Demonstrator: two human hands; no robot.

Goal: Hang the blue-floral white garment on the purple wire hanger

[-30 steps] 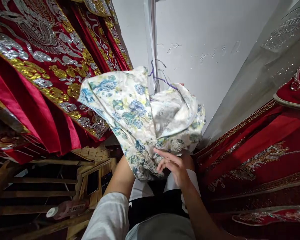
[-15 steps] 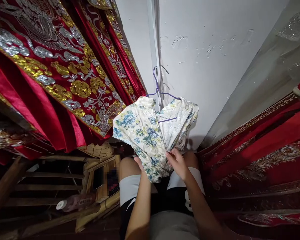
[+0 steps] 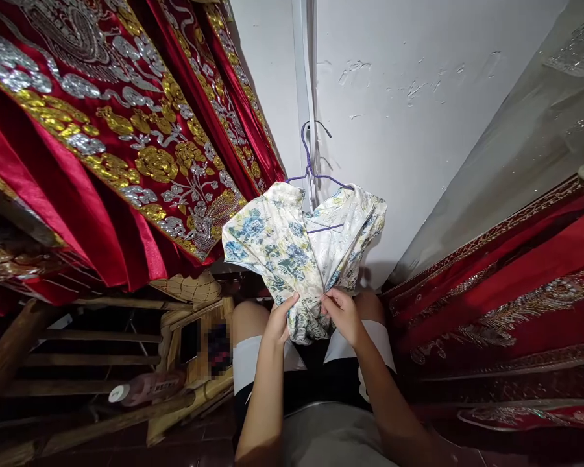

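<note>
A white garment with blue flowers (image 3: 292, 253) hangs on a purple wire hanger (image 3: 311, 170) against the white wall. My left hand (image 3: 278, 319) grips the left edge of its front opening near the bottom. Just to the right, my right hand (image 3: 343, 313) pinches the other edge, fingers closed on the cloth. Both hands meet at the middle of the garment, above my knees.
Red cloths with gold and silver embroidery (image 3: 102, 143) hang at the left; more red embroidered cloth (image 3: 506, 305) lies at the right. A wooden frame (image 3: 102, 344) with a pink bottle (image 3: 146, 388) and a dark phone (image 3: 193, 342) stands lower left. A grey sheet (image 3: 506, 155) leans at right.
The garment went from bunched up and raised to hanging on the hanger. My left hand came up and took hold of its front edge; my right hand closed on the other edge.
</note>
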